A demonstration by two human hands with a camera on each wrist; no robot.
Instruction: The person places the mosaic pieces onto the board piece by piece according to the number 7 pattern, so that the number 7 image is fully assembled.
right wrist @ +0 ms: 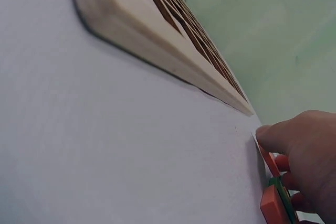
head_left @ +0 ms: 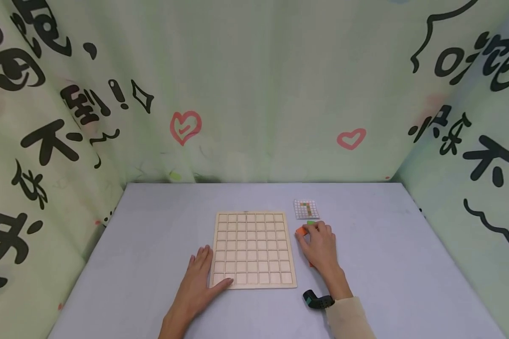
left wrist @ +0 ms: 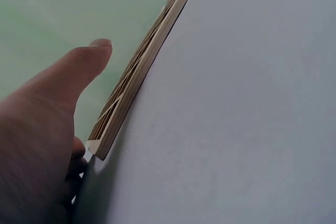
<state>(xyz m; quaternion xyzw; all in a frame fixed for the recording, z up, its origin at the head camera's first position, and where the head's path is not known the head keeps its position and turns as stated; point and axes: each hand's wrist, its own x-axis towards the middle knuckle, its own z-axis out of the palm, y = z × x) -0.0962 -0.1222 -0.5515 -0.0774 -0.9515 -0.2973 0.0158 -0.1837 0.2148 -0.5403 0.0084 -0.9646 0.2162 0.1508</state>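
A square wooden grid board point(head_left: 254, 286) lies flat on the table. My left hand point(head_left: 197, 282) rests at its lower left corner, fingers extended along the left side and thumb stretched over the near edge. Right of the board, my right hand point(head_left: 322, 247) pinches an orange block point(head_left: 301, 230) between thumb and fingers. A green block point(head_left: 311, 222) shows just beyond the fingers. In the right wrist view, another orange block point(right wrist: 273, 205) and a green piece point(right wrist: 283, 198) sit under the hand, partly hidden by it.
A small pattern card point(head_left: 306, 209) with a coloured figure on a grid lies beyond the right hand. The right wrist wears a black band point(head_left: 318, 300). A pale curtain point(head_left: 254, 94) with writing and hearts stands around the white table point(head_left: 161, 226).
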